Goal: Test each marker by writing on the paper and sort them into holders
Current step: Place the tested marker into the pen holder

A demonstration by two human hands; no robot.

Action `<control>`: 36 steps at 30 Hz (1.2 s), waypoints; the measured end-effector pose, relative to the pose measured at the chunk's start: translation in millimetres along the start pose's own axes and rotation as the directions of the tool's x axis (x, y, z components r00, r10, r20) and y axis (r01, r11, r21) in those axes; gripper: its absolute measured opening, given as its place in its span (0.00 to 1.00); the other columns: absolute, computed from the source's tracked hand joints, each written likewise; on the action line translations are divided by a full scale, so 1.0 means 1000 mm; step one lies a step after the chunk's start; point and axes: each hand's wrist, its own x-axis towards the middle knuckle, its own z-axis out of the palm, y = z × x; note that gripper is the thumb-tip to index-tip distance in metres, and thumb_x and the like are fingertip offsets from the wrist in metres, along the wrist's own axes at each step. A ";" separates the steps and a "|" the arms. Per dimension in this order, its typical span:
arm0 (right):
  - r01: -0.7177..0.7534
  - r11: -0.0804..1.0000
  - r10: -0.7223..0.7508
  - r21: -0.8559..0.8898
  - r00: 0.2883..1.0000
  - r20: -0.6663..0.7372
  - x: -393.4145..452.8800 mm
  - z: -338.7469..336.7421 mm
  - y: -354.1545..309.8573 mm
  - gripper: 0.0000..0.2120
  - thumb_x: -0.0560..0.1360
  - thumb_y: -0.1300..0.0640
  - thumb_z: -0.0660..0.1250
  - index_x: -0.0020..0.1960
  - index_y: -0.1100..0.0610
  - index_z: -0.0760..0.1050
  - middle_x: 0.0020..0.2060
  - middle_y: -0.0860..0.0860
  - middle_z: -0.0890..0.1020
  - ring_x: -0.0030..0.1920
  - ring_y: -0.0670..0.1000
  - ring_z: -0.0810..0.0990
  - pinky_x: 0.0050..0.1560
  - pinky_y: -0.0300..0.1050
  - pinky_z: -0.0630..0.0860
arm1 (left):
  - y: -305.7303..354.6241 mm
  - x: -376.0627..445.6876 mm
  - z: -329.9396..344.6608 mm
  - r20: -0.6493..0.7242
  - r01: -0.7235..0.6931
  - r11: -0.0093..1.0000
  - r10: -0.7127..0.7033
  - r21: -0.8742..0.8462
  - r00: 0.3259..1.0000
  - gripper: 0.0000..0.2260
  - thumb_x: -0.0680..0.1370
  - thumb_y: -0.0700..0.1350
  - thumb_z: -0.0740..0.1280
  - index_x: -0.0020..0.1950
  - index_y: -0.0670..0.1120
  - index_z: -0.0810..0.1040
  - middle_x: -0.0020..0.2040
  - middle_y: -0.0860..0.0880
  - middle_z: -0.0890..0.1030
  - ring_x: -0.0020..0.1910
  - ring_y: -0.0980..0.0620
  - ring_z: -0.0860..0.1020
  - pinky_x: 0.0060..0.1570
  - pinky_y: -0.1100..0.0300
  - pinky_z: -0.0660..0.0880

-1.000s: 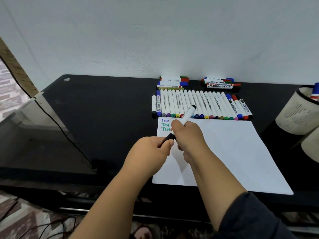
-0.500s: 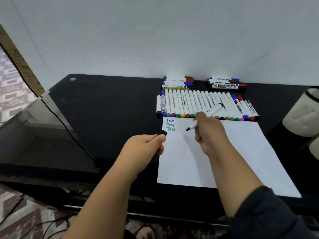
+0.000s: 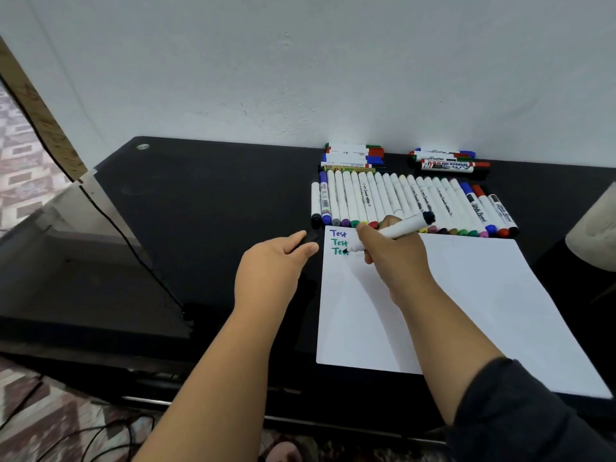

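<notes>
White-barrelled marker (image 3: 396, 229) pinched in right hand (image 3: 396, 258), long axis slanting, black tip down-left on paper (image 3: 466, 295); left hand (image 3: 273, 265) curled around, likely, its cap (image 3: 308, 238).

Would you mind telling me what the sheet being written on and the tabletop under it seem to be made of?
The sheet looks like plain matte white paper: thin, flat, and taking the ink of the three "Test" lines. The tabletop is black, smooth and slightly glossy, with faint reflections; it could be glass or laminate, which the view leaves open.
</notes>
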 end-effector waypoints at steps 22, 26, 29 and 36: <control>0.153 0.963 -0.153 -0.220 0.988 0.019 0.007 0.017 0.017 0.14 0.76 0.55 0.65 0.35 0.54 0.63 0.33 0.50 0.73 0.35 0.48 0.73 0.30 0.36 0.65 | -0.009 0.012 0.008 0.026 -0.035 0.997 0.034 0.067 0.999 0.17 0.78 0.55 0.63 0.67 0.56 0.73 0.65 0.55 0.75 0.64 0.55 0.71 0.52 0.66 0.65; 0.148 0.966 -0.146 -0.211 0.989 0.027 0.007 0.017 0.018 0.14 0.76 0.54 0.65 0.35 0.55 0.63 0.32 0.50 0.71 0.33 0.48 0.71 0.28 0.33 0.63 | -0.009 0.012 0.007 0.023 -0.042 0.998 0.041 0.054 0.999 0.17 0.78 0.55 0.63 0.66 0.56 0.74 0.65 0.55 0.75 0.64 0.55 0.71 0.56 0.63 0.67; 0.151 0.964 -0.142 -0.217 0.988 0.057 0.006 0.017 0.018 0.13 0.75 0.57 0.64 0.36 0.56 0.62 0.32 0.52 0.69 0.33 0.49 0.69 0.30 0.37 0.63 | -0.009 0.012 0.008 0.036 -0.043 0.996 0.041 0.076 0.999 0.17 0.78 0.55 0.63 0.67 0.56 0.73 0.66 0.55 0.74 0.65 0.54 0.71 0.59 0.61 0.67; 0.161 0.963 -0.161 -0.218 0.987 0.015 0.007 0.016 0.018 0.14 0.75 0.59 0.64 0.35 0.56 0.61 0.31 0.51 0.68 0.32 0.49 0.68 0.26 0.32 0.62 | -0.010 0.010 0.007 0.032 -0.042 0.998 0.041 0.052 0.999 0.17 0.78 0.55 0.63 0.66 0.56 0.74 0.65 0.55 0.75 0.65 0.55 0.71 0.53 0.65 0.65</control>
